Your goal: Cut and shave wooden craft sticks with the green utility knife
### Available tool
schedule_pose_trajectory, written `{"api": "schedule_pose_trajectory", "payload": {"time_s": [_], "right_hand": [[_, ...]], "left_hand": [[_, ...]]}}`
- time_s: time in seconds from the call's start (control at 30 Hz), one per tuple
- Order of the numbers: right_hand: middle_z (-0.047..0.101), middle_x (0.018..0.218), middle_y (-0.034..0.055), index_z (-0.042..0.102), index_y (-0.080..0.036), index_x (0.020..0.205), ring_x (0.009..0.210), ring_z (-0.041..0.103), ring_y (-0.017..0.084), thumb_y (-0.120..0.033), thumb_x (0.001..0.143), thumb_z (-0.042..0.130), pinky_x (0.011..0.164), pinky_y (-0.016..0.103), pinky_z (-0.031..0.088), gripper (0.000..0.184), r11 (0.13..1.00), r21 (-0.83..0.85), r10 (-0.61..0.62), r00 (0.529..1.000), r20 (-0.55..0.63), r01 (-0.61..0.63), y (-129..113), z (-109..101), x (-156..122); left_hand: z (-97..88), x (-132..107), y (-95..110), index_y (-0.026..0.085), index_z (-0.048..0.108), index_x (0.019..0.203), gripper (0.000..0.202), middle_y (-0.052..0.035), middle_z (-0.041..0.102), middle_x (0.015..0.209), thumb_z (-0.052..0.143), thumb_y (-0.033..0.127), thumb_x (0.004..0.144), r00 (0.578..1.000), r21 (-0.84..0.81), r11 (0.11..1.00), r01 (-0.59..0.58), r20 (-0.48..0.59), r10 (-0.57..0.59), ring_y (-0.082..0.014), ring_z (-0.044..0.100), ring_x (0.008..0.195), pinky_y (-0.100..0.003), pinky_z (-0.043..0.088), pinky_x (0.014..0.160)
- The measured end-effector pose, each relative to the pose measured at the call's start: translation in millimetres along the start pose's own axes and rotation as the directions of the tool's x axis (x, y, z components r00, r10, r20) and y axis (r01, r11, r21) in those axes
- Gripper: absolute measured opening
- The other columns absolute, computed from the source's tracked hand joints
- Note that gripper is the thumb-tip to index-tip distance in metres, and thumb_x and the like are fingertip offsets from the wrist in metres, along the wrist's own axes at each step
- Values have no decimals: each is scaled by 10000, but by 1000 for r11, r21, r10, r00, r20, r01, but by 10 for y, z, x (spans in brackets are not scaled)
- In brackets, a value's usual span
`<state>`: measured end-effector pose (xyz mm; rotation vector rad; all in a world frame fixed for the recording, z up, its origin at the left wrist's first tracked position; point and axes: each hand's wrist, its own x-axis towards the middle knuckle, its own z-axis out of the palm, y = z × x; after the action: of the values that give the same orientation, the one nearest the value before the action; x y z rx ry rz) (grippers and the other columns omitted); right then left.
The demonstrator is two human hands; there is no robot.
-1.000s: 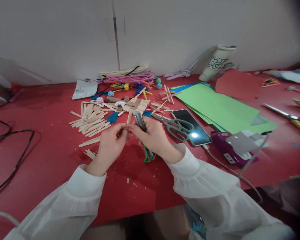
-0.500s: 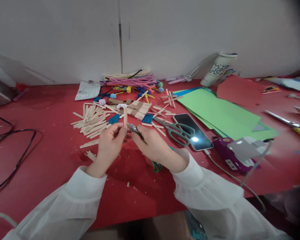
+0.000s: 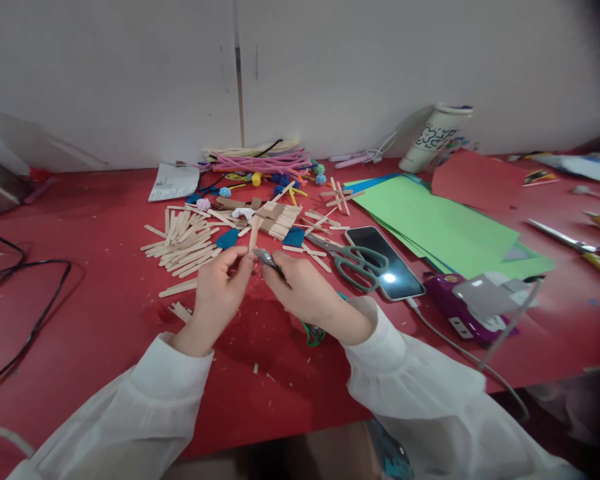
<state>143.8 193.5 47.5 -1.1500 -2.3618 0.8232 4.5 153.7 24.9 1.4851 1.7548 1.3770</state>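
Observation:
My left hand (image 3: 223, 285) pinches the lower end of a wooden craft stick (image 3: 255, 233), which points up and leans a little to the right. My right hand (image 3: 303, 283) is closed around a small tool with a grey metal head (image 3: 264, 256) and a dark grip; its exact kind is unclear. The tool's head touches or nearly touches the stick beside my left fingertips. Just beyond my hands lie a heap of loose craft sticks (image 3: 183, 243) and a flat panel of joined sticks (image 3: 279, 220). Part of a green-edged object (image 3: 313, 335) shows below my right wrist.
Green-handled scissors (image 3: 363, 267) lie against a phone (image 3: 387, 263) right of my hands. Green paper sheets (image 3: 440, 223), a purple power adapter (image 3: 463, 310) and a tumbler (image 3: 435, 137) are farther right. Pink pipe cleaners (image 3: 260, 162) lie at the back; a black cable (image 3: 55, 300) is left.
The top of the craft stick has tipped slightly to the right. My hands stay in nearly the same place, both closed; the view has shifted very slightly.

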Motion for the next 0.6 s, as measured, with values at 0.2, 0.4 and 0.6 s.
{"api": "schedule_pose_trajectory", "payload": {"time_s": [0.2, 0.4, 0.6], "right_hand": [[409, 537, -31, 412, -193, 735, 460, 376, 110, -245, 888, 389, 468, 242, 225, 163, 997, -71, 36, 999, 31, -34, -11, 6, -8], [487, 580, -4, 392, -199, 719, 497, 471, 120, -254, 897, 392, 470, 230, 284, 186, 1000, 11, -7, 999, 39, 7, 9, 1, 10], [470, 472, -71, 374, -209, 709, 313, 480, 75, -313, 922, 348, 321, 165, 331, 238, 921, 359, 56, 963, 264, -152, 32, -65, 15]], "left_hand": [[-13, -3, 2, 164, 633, 879, 257, -44, 673, 799, 486, 370, 833, 999, 82, 996, -34, 31, 31, -158, 613, 707, -248, 481, 673], [-22, 20, 32, 166, 617, 802, 227, -25, 655, 729, 479, 347, 805, 999, 57, 998, -27, 43, 24, -154, 601, 689, -252, 468, 669], [-25, 51, 62, 168, 603, 727, 179, 16, 589, 580, 525, 329, 735, 996, -98, 992, 78, 53, -74, -119, 543, 549, -228, 440, 566]]}}
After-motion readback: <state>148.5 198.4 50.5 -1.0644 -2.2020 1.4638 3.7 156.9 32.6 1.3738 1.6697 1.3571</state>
